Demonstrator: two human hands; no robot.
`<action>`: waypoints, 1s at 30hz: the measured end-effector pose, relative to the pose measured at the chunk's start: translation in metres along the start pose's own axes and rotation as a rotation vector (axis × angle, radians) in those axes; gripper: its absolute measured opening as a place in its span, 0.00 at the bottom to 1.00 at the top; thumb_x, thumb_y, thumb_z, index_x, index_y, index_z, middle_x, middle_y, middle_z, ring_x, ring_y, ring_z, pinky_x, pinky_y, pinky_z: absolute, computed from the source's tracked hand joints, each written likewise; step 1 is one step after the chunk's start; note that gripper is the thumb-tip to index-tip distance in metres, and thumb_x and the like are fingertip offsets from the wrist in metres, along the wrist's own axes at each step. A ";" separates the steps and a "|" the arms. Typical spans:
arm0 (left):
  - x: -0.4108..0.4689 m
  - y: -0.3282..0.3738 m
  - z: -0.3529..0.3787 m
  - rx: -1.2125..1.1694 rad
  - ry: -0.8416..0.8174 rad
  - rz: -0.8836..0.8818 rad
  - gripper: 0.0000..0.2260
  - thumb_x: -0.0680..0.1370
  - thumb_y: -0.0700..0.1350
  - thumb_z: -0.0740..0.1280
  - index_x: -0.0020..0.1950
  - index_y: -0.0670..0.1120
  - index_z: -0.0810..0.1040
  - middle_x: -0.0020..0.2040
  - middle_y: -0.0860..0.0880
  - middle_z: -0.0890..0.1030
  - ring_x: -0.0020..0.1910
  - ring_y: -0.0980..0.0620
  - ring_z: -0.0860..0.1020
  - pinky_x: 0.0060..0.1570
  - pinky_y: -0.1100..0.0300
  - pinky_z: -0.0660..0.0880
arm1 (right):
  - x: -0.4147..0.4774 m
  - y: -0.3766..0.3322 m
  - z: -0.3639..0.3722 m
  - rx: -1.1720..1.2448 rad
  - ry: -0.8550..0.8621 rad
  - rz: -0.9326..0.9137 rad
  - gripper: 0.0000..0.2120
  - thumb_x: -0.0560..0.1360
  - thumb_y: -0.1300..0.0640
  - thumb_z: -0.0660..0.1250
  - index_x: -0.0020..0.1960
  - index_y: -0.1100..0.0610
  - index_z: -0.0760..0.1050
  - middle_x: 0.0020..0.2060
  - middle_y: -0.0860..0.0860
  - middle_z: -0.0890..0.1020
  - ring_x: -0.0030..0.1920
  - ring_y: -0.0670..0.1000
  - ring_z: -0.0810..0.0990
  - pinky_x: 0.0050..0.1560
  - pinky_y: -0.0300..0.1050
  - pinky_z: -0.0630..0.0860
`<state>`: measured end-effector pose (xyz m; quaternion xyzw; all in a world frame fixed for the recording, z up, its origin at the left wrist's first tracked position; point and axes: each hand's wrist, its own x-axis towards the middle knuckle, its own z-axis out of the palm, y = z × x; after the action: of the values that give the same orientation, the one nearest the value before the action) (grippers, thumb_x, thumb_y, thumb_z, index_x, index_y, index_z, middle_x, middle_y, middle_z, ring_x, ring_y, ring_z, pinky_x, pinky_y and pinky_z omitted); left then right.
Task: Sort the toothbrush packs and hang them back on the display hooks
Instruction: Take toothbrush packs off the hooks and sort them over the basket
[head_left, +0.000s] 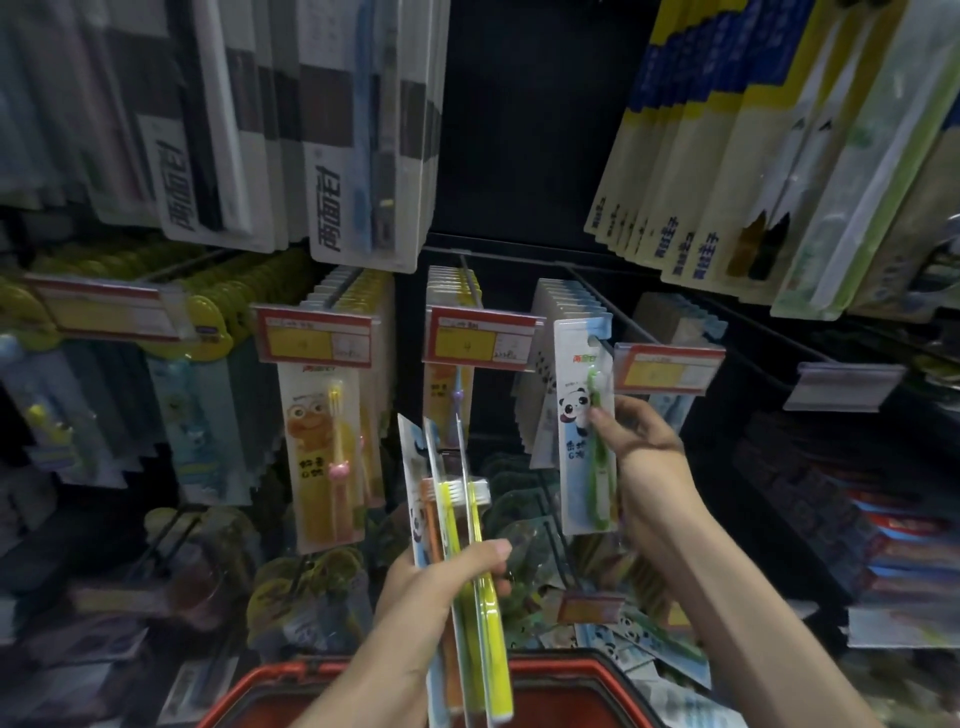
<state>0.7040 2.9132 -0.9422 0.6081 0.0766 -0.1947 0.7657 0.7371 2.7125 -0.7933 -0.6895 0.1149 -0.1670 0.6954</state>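
The panda pack (574, 436) is white and pale blue with a green brush (598, 457). The near packs (415, 467) show yellow and orange brushes (451, 525); price tags (480, 338) are red and yellow, the basket (561, 669) red.

panda pack (584, 431) right of frog pack (324, 447) | basket (597, 670) below

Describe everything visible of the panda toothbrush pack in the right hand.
The panda toothbrush pack is a flat white and pale-blue card with a cartoon panda, red lettering on top and a green toothbrush under clear plastic. It stands upright before a row of like packs. The right hand pinches its right edge. Whether it already hangs is unclear.
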 end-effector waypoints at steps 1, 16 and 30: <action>-0.004 0.001 0.001 0.012 0.004 -0.013 0.25 0.75 0.52 0.76 0.62 0.34 0.80 0.39 0.43 0.85 0.37 0.50 0.86 0.49 0.51 0.79 | 0.000 -0.001 0.002 0.003 0.004 0.000 0.12 0.81 0.58 0.70 0.64 0.58 0.79 0.48 0.49 0.86 0.53 0.52 0.85 0.54 0.48 0.81; -0.060 0.067 0.024 -0.229 -0.005 0.004 0.22 0.65 0.39 0.78 0.55 0.30 0.83 0.46 0.34 0.87 0.37 0.43 0.86 0.36 0.53 0.85 | 0.010 0.016 0.009 -0.121 0.067 0.060 0.18 0.81 0.58 0.71 0.70 0.58 0.75 0.60 0.54 0.82 0.52 0.51 0.81 0.50 0.42 0.80; -0.083 0.073 0.032 -0.225 0.033 0.078 0.14 0.73 0.42 0.77 0.57 0.41 0.87 0.52 0.34 0.87 0.51 0.31 0.86 0.53 0.40 0.83 | -0.086 0.011 0.012 -0.098 -0.507 0.270 0.11 0.81 0.52 0.71 0.57 0.58 0.85 0.50 0.56 0.89 0.51 0.55 0.89 0.43 0.41 0.82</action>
<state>0.6529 2.9134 -0.8386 0.5239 0.0869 -0.1450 0.8348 0.6637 2.7573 -0.8104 -0.7204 0.0363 0.1105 0.6837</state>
